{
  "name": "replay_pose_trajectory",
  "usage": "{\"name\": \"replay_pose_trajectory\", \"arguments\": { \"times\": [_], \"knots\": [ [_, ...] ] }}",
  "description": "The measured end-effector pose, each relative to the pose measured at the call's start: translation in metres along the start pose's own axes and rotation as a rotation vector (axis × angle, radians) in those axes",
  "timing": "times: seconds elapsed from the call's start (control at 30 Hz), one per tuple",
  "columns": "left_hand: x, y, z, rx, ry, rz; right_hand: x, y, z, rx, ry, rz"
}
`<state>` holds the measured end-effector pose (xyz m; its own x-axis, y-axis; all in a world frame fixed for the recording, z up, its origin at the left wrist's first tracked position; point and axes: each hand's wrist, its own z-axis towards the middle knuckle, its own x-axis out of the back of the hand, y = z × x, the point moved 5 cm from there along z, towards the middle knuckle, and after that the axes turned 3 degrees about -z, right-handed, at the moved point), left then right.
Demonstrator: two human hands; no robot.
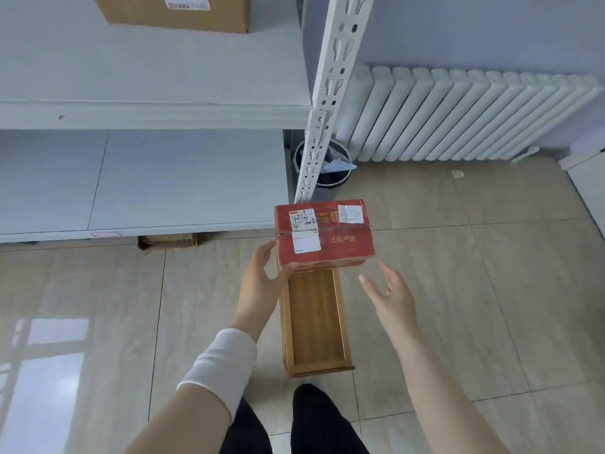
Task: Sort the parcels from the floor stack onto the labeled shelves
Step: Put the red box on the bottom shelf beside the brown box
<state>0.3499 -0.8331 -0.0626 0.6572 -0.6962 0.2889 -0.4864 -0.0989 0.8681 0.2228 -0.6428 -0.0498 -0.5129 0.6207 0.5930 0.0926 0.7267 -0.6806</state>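
Observation:
A red parcel (340, 237) with white shipping labels on top sits near the middle of the view, above a long wooden box (316, 322) standing on the tiled floor. My left hand (262, 273) grips the parcel's near-left corner, thumb on its front edge. To the parcel's lower right, my right hand (389, 293) hovers with fingers spread, apart from the parcel. White shelves fill the left: a lower shelf (147, 178) and an upper shelf (147, 70) carrying a brown cardboard box (176, 13).
A white slotted shelf post (324, 116) rises just behind the parcel. A bin (330, 168) stands behind it, beside a white radiator (474, 116) on the right wall. Flattened cardboard (168, 241) lies under the lower shelf. My dark trouser legs (314, 424) are at the bottom.

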Motion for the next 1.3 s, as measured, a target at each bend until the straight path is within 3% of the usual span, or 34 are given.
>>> {"name": "replay_pose_trajectory", "arguments": {
  "times": [0.33,0.6,0.8,1.07,1.3],
  "knots": [
    [-0.09,-0.075,0.015,0.211,-0.009,0.129,0.015,0.095,0.097,-0.118,-0.13,0.006],
    [-0.1,-0.145,0.122,0.316,0.122,-0.016,-0.027,0.141,0.216,-0.159,-0.108,0.042],
    [-0.108,-0.189,0.187,0.296,0.142,-0.042,-0.068,0.163,0.284,-0.132,-0.142,0.114],
    [-0.122,-0.204,0.214,0.231,0.132,-0.218,-0.093,0.166,0.296,-0.108,-0.155,0.285],
    [-0.118,-0.19,0.165,0.258,0.142,-0.271,-0.07,0.164,0.25,-0.135,-0.169,0.272]
  ]
}}
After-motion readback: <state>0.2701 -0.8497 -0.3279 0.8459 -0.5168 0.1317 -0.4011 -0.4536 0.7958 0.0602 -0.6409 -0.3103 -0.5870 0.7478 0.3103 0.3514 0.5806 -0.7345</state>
